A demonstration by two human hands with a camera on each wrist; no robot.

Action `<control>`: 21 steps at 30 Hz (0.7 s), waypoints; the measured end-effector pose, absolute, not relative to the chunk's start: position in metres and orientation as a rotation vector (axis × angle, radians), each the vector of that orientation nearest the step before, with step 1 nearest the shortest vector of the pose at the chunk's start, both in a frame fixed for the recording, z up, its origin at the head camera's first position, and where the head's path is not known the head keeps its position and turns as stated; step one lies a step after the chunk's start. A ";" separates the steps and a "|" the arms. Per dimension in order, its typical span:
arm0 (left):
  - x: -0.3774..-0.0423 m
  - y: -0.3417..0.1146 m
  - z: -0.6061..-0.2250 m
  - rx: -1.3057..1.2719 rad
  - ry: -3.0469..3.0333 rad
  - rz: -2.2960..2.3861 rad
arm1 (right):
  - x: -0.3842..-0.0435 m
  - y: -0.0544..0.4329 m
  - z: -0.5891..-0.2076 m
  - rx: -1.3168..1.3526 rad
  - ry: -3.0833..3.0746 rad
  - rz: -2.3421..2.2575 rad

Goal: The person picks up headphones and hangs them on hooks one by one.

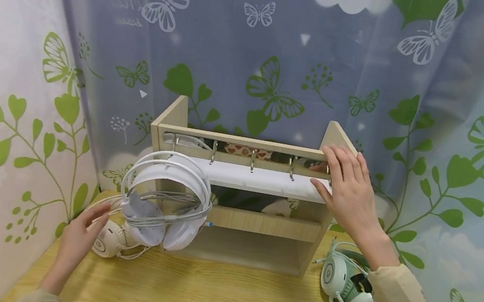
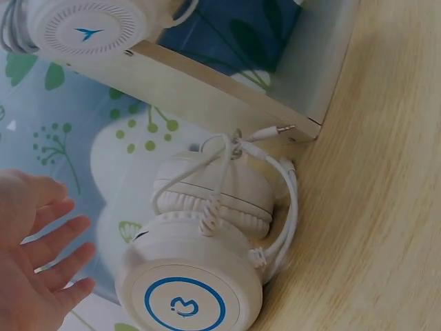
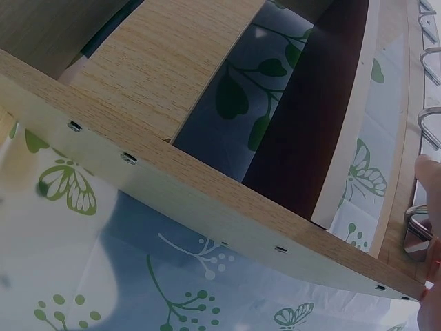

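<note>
White headphones (image 1: 166,202), their grey-white cable wound around them, hang from the left end of a light wooden shelf rack (image 1: 242,221) with metal hooks. Below them, cream headphones (image 1: 108,239) with a coiled cable lie on the table, against the rack's left side. My left hand (image 1: 80,236) is just left of these, fingers spread and holding nothing; the left wrist view shows a gap between the fingers and the ear cup (image 2: 186,303). My right hand (image 1: 349,190) rests on the rack's upper right corner, fingers extended over the rail and thumb beside the end hook (image 3: 417,224).
Mint-green headphones (image 1: 346,282) lie on the wooden table (image 1: 223,296) right of the rack, below my right forearm. Several hooks (image 1: 253,161) line the rail over a white shelf board (image 1: 256,178). Patterned curtains (image 1: 234,68) enclose the back and both sides.
</note>
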State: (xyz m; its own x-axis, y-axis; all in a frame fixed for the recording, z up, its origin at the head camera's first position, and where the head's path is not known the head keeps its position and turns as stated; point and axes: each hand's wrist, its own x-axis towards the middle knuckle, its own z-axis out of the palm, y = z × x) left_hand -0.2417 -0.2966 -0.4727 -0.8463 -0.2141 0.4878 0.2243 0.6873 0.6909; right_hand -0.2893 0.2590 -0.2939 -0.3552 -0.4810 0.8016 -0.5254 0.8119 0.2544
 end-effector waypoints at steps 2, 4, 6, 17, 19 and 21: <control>-0.243 -0.296 -0.474 -0.004 -2.363 -1.032 | -0.289 0.259 -0.294 0.748 -2.006 0.060; -0.244 -0.295 -0.475 -0.021 -2.366 -1.010 | -0.289 0.259 -0.294 0.750 -2.004 0.061; -0.245 -0.294 -0.477 -0.030 -2.379 -0.976 | -0.289 0.259 -0.293 0.753 -2.001 0.061; -0.252 -0.290 -0.488 -0.141 -2.444 -0.833 | -0.289 0.258 -0.293 0.752 -1.983 0.076; -0.254 -0.290 -0.491 -0.164 -2.447 -0.817 | -0.289 0.258 -0.294 0.748 -1.986 0.075; -0.256 -0.291 -0.494 -0.185 -2.453 -0.781 | -0.289 0.258 -0.294 0.746 -1.993 0.068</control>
